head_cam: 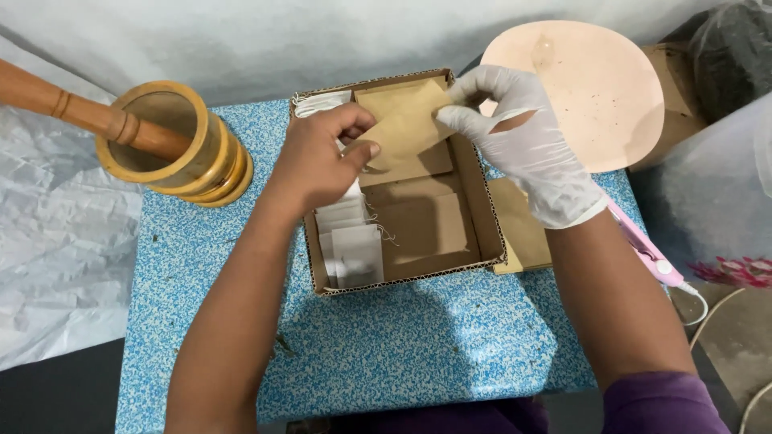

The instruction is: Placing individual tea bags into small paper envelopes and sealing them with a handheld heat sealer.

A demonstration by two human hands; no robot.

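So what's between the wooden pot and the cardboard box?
In the head view, only bare blue speckled table lies between the mortar and the box. The left hand reaches over the box's near edge.

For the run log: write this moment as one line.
left hand: bare, pinching brown paper envelope | right hand: gloved, pinching same envelope | under: cardboard box | nearby: wooden mortar
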